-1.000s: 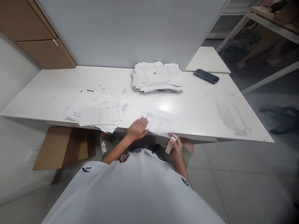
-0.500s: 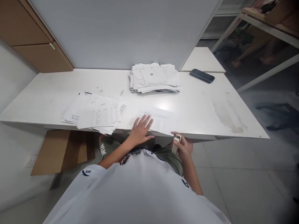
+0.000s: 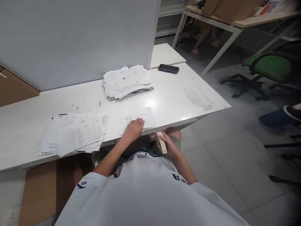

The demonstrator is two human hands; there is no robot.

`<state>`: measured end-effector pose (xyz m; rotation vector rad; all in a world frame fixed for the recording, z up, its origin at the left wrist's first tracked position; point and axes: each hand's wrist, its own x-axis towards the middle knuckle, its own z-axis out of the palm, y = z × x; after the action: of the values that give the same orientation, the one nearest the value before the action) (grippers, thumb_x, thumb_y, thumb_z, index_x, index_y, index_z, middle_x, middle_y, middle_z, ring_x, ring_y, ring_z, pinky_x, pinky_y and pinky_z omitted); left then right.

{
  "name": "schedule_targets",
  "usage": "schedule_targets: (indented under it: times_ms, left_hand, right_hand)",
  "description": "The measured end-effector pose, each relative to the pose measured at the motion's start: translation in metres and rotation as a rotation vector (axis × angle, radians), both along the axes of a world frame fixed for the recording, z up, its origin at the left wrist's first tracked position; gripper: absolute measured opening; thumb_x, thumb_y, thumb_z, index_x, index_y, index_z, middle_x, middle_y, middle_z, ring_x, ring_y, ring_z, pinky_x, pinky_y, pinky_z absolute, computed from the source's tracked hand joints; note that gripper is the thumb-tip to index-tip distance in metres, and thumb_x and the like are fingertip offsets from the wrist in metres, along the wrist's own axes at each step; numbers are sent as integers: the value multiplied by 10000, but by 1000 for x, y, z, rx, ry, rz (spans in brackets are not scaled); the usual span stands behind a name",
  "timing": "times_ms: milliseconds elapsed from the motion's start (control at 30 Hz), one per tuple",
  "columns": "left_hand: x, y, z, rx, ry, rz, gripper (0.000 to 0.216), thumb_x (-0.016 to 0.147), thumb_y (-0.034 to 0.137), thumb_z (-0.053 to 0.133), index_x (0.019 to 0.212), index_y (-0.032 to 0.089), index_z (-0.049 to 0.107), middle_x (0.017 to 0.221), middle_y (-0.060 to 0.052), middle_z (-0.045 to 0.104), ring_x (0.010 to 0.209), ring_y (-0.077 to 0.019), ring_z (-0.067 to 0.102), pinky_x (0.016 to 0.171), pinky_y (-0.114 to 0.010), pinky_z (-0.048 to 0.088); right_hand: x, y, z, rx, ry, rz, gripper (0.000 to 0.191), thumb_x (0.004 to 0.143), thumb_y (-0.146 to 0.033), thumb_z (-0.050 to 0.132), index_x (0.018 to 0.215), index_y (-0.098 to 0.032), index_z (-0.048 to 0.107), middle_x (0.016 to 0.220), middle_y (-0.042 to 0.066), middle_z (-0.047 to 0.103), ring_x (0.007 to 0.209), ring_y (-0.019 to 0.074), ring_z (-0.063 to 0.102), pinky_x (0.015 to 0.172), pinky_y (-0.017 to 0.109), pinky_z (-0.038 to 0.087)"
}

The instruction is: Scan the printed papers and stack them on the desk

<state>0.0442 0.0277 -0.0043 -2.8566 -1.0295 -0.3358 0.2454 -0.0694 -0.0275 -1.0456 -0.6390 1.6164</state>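
My left hand (image 3: 133,128) lies flat, fingers stretched out, on a single printed sheet (image 3: 137,119) at the near edge of the white desk (image 3: 176,97). My right hand (image 3: 168,146) is held just below the desk edge over my lap, wrapped round a small cream stapler (image 3: 161,142). A spread pile of printed papers (image 3: 74,131) lies to the left of the sheet. A thicker stack of papers (image 3: 128,81) sits further back by the partition.
A dark phone (image 3: 168,68) lies at the far right of the desk. A grey partition (image 3: 82,40) stands behind. Cardboard (image 3: 39,191) leans under the desk. A green office chair (image 3: 265,67) and another table (image 3: 225,22) stand to the right, with someone's legs beneath that table.
The view has swung to the right. My left hand's fingers have closed together on the sheet. My right hand with the stapler has dropped slightly away from the desk edge.
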Motion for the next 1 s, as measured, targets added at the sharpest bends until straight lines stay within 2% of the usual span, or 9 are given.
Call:
schedule_targets:
  times_ms: [133,267,400,533,700,833,1000]
  left_hand:
    - [5,0,0,4,-9,41,532,891,132,406,1420,85,442,1462,-169,472,1411,-312,365,1169,-523,267]
    - [7,-7,-3,-32,49,-15,549,880,138,421,1424,73,431,1489,-150,442,1427,-304,335,1178,-495,272]
    - [8,-19,-10,-55,88,-39,553,890,118,399,1442,102,412,1504,-121,428,1439,-268,321,1181,-474,284]
    - [7,-24,-13,-82,117,-27,578,887,139,433,1463,137,388,1540,-104,375,1452,-289,285,1176,-505,273]
    - [6,-23,-11,-110,110,-50,631,873,173,499,1486,173,348,1569,-110,319,1473,-298,223,1178,-517,241]
    - [5,-22,-9,-139,147,-92,591,915,187,449,1494,181,329,1580,-92,298,1481,-284,201,1189,-501,209]
    - [5,-22,-9,-146,138,-95,559,936,180,398,1489,142,329,1580,-100,297,1483,-282,190,1199,-477,189]
  right_hand:
    - [-34,3,12,-52,252,10,431,810,-643,549,831,-217,612,802,70,687,491,145,497,360,254,366]
    - [-59,14,15,-113,311,-12,391,807,-591,619,789,-201,640,743,49,669,501,130,529,380,235,409]
    - [-61,18,6,-187,243,-3,416,795,-591,647,711,-185,615,588,27,612,453,119,520,360,214,400]
    - [-60,12,1,-141,153,4,415,771,-593,680,740,-184,616,530,11,593,418,119,503,358,222,391]
    - [-67,7,3,-146,170,-87,438,738,-619,705,766,-196,597,553,-3,605,422,117,515,358,221,395]
    - [-70,7,4,-172,235,-163,429,715,-591,742,817,-197,606,664,4,652,481,121,573,359,212,408]
    - [-70,11,-1,-206,264,-201,413,725,-575,743,779,-189,608,656,-3,649,463,96,557,350,186,407]
